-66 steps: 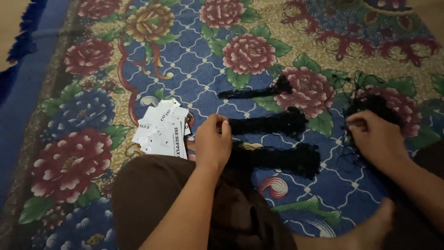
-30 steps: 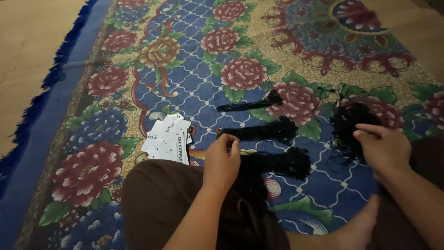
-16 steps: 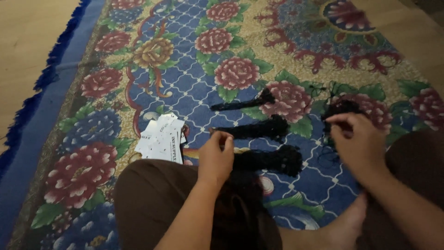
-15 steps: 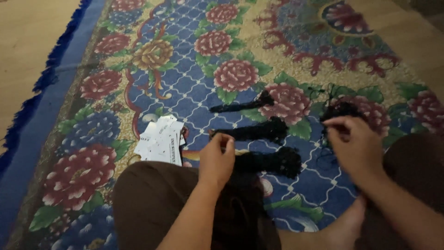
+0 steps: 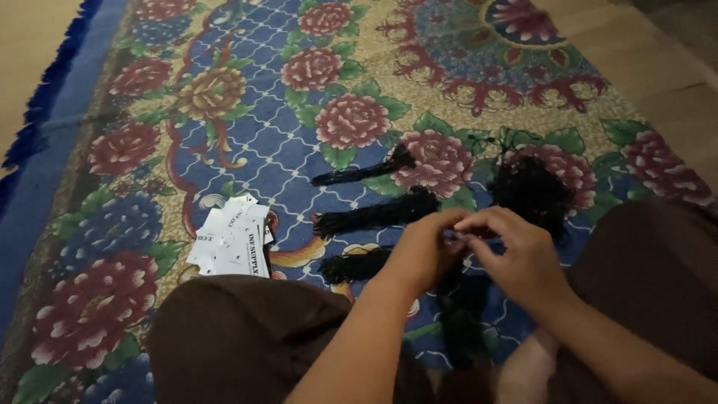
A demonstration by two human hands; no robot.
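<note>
My left hand [image 5: 425, 253] and my right hand [image 5: 517, 254] meet fingertip to fingertip above my lap. Both pinch a thin bunch of black strands [image 5: 464, 303] that hangs down between them toward my legs. Just beyond my right hand lies a loose pile of black strands [image 5: 531, 188] on the flowered carpet [image 5: 247, 135]. Three tied black bundles lie side by side to the left of my hands: a far one [image 5: 363, 172], a middle one [image 5: 378, 213] and a near one [image 5: 353, 267], partly hidden by my left wrist.
A small stack of white paper tags [image 5: 233, 241] lies on the carpet by my left knee [image 5: 247, 337]. My right leg [image 5: 651, 284] fills the lower right. Bare wooden floor [image 5: 673, 67] shows past the carpet's edges at the upper right and upper left.
My right hand has left the loose pile and come left to meet my left hand, which has lifted off the near bundle. The view has shifted left and down a little.
</note>
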